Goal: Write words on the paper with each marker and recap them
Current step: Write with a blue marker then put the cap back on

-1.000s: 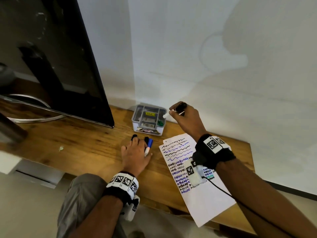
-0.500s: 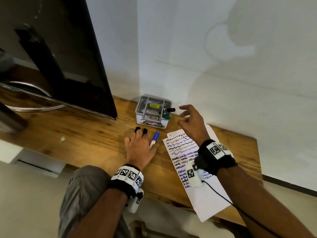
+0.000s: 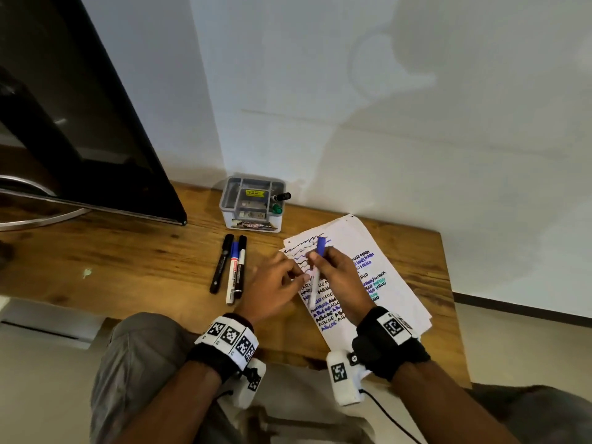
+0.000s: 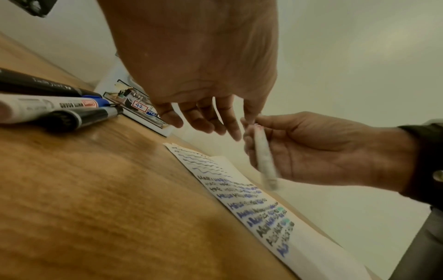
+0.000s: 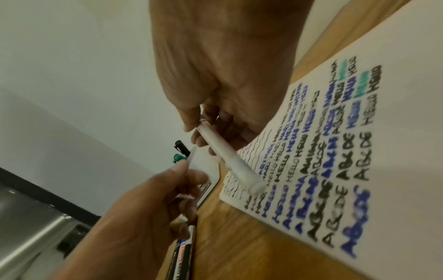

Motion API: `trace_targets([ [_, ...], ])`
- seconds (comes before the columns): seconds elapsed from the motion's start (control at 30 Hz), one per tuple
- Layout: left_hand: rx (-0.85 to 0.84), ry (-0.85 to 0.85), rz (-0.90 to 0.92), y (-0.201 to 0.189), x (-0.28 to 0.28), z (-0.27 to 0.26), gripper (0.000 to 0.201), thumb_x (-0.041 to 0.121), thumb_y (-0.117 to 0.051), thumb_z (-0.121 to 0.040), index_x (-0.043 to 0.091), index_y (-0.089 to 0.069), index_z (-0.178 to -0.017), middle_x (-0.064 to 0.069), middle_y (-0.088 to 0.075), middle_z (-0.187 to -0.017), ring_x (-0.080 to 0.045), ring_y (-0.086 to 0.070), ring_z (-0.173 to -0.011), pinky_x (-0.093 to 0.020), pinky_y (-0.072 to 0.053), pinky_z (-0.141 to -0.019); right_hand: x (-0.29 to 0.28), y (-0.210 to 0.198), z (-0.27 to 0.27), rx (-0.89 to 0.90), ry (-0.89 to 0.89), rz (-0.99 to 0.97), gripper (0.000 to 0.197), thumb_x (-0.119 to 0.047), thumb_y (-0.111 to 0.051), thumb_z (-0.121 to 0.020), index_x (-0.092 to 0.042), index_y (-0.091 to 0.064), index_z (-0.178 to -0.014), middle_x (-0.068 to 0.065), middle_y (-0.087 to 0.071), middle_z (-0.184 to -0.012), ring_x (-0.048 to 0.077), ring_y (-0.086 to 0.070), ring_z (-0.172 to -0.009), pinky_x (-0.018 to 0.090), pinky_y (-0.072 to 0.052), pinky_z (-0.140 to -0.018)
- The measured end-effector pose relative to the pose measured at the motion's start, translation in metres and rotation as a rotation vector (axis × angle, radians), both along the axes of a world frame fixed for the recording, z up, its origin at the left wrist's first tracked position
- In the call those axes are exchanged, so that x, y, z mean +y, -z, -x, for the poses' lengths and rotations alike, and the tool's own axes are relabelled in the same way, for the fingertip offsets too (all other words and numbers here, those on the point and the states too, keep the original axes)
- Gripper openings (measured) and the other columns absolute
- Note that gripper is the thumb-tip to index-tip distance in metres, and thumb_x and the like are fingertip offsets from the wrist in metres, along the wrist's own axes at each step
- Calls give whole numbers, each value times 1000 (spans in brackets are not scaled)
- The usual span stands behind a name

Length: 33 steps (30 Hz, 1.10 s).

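Observation:
My right hand [image 3: 315, 261] grips a white marker with a blue cap [image 3: 313, 290] and holds it tilted above the upper left part of the paper [image 3: 378, 251], cap pointing away from me. The cap is on. My left hand [image 3: 288, 278] hovers just left of it with relaxed fingers, its fingertips [image 4: 236, 135] close to the marker [image 4: 263, 157] near the cap end; I cannot tell if they touch. The paper [image 5: 395, 132] carries wavy lines and rows of black, blue and green words. The right wrist view shows the right hand [image 5: 203, 128] pinching the barrel [image 5: 230, 161].
Three capped markers [image 3: 233, 274] lie side by side on the wooden table [image 3: 128, 261], left of my hands. A small white organiser box [image 3: 253, 219] near the wall holds a black marker [image 3: 282, 197] and a green one [image 3: 277, 209]. A dark monitor [image 3: 80, 123] stands at the left.
My right hand let go of the black marker at the box, then came back and now holds the blue-capped marker over the paper. My left hand slid right off the markers on the table.

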<state>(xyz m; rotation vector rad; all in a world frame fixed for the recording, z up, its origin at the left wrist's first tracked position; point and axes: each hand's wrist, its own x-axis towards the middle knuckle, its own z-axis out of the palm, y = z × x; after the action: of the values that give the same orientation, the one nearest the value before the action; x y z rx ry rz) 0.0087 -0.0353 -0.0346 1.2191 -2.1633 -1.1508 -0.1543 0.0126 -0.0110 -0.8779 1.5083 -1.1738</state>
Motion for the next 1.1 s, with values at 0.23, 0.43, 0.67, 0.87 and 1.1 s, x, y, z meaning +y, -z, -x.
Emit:
trace_targets([
  [0.23,135,89,-12,-8,0,-2,32,27,-56,-100,29,-49,-131,8,-58,-119,-4,-61,-102,-28,-58,-83,18,-9,26,417,-409,-110,25,-35,-47,-108,-18,-65,-101,-10,-65,-76,6,-60,-69,27,-48,-70],
  [0.43,-45,296,253,-11,5,6,18,14,-67,-92,8,-63,-108,-4,-66,-105,-15,-59,-98,-26,-47,-86,26,-11,25,587,-568,-142,35,-34,-45,-108,-19,-60,-137,3,-66,-133,18,-62,-116,35,-45,-105],
  [0.67,8,286,291,-15,3,1,7,2,-69,-86,4,-63,-91,-7,-67,-85,-18,-59,-77,-25,-47,-70,28,-7,16,763,-576,-115,40,-50,-38,-106,-23,-58,-129,4,-70,-121,22,-66,-104,49,-53,-95],
  [0.87,-8,238,305,-11,-2,-1,11,5,-72,-86,9,-66,-93,-4,-69,-90,-14,-60,-82,-22,-46,-78,28,-9,15,766,-556,-121,38,-53,-40,-105,-27,-54,-128,4,-71,-112,20,-69,-94,47,-57,-88],
  [1.1,-423,-108,447,6,-19,-12,30,48,-66,-88,27,-66,-110,5,-59,-120,-16,-50,-116,-43,-32,-102,27,-11,38,556,-374,-252,21,-22,-44,-105,-16,-48,-125,5,-69,-109,14,-66,-91,29,-52,-77],
])
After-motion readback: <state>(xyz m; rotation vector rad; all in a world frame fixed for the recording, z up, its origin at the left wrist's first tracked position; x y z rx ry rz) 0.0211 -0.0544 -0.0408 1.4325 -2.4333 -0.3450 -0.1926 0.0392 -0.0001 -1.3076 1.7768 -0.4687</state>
